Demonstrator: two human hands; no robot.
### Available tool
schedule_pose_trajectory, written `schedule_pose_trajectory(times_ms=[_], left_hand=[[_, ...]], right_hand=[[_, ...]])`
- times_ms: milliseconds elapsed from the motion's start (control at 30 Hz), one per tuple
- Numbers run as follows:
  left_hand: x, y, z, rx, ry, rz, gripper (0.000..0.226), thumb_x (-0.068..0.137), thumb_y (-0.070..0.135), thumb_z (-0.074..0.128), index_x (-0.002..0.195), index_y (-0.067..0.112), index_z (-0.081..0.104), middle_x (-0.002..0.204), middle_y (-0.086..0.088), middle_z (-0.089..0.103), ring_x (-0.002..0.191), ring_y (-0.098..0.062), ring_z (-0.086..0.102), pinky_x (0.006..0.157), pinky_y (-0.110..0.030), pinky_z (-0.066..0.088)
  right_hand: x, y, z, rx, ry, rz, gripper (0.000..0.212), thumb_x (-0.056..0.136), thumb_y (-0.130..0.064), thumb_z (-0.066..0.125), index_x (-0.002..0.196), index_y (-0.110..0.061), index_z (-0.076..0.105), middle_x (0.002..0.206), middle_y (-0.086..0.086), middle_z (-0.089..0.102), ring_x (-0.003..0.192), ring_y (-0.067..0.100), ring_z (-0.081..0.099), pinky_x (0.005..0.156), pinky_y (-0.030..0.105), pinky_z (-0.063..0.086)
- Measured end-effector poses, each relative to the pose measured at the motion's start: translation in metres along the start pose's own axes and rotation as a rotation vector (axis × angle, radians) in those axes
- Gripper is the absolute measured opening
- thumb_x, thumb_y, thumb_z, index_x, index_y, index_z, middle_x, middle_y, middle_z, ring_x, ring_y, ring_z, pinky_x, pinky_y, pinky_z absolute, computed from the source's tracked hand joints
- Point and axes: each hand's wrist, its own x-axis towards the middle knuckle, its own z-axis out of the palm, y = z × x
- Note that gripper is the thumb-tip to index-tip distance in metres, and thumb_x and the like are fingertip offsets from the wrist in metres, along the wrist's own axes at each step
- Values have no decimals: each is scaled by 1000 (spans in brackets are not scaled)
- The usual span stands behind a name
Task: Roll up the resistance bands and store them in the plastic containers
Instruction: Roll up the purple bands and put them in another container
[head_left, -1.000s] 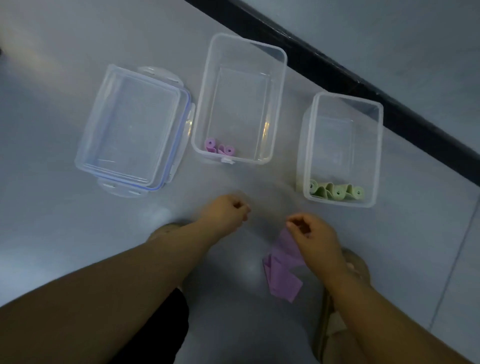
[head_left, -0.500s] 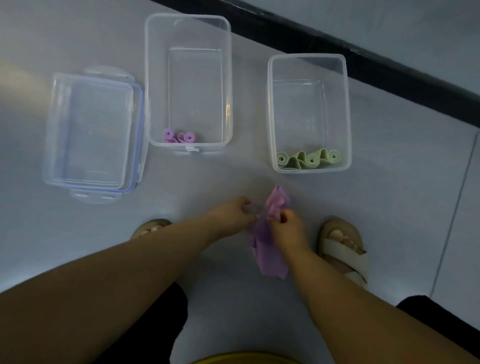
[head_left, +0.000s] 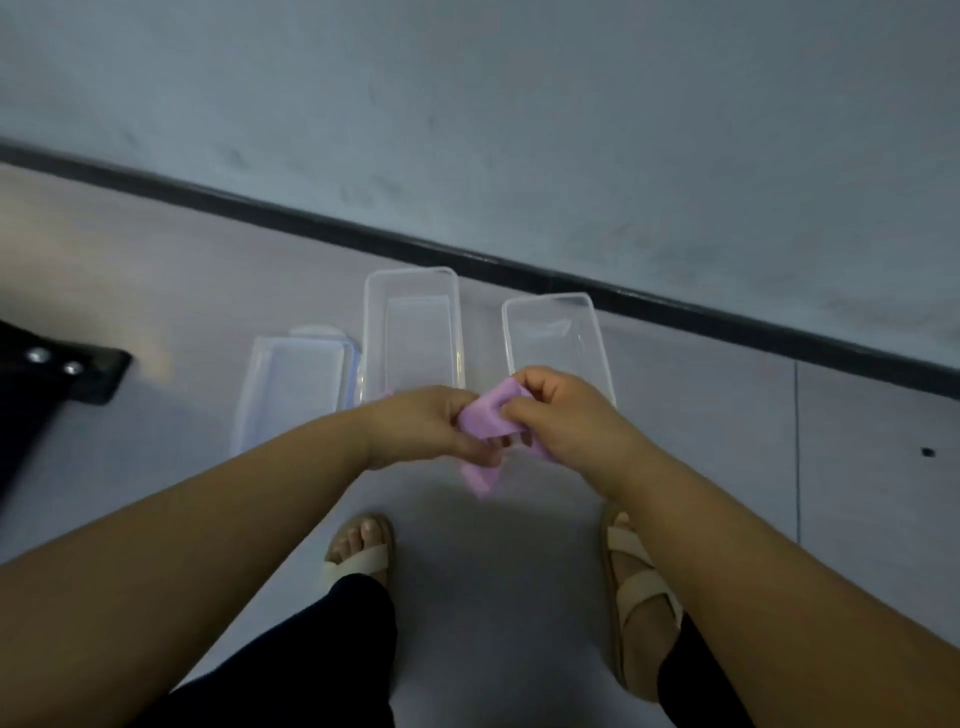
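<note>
Left hand (head_left: 421, 427), right hand (head_left: 567, 415) pinch purple band (head_left: 485, 422); middle container (head_left: 370, 332), right container (head_left: 597, 340) contents hidden.

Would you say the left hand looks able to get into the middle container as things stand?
Probably yes: the middle container stands open ahead of the left hand, with nothing between them. But that hand and the right hand both grip the purple band, so it must carry the band or let go.

- We are counting two hands, the left hand (head_left: 421, 431) and the right hand (head_left: 566, 415).
- We are seeing one purple band (head_left: 485, 423).
- We are finding two clear containers (head_left: 415, 332) (head_left: 553, 338) (the number in the lid stack (head_left: 296, 379) is unclear).
- We are spotting two sandals (head_left: 358, 558) (head_left: 641, 582).
</note>
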Motion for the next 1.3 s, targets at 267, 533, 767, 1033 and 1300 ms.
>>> schedule_pose_trajectory(times_ms=[267,533,767,1033,1300], left_hand=[[-106,106,-11,-359,320,385,13,70,21,64,58,25,64,58,8,57,52,-4,50,49,-14,39],[-107,114,-3,-567,558,416,16,72,26,63,63,16,54,54,3,47,45,-8,38,41,-15,33],[-78,101,-1,-532,457,244,23,93,17,48,78,10,64,65,-2,64,57,-12,56,54,-21,48],[-63,98,-24,-472,442,208,22,88,24,53,83,15,72,73,1,69,66,-10,61,62,-22,52],[-61,87,-39,-250,446,50,4,76,13,72,80,15,71,81,-9,71,75,-22,62,75,-36,51]], right_hand=[[-97,-76,-55,-151,159,-202,17,85,-15,61,96,-27,54,92,-1,66,79,15,66,72,29,53],[-100,-82,-77,64,304,-215,9,85,-24,64,81,-22,72,79,-4,72,78,12,66,77,27,54],[-58,-78,-96,420,151,-83,27,94,-21,49,73,-11,63,56,2,61,54,15,57,58,27,49],[-30,-76,-106,529,181,-55,27,94,-22,48,73,-12,61,48,-3,55,45,10,48,62,30,42],[-29,-73,-114,312,221,-54,20,93,-18,52,79,-11,64,48,-9,61,38,-1,51,39,12,39]])
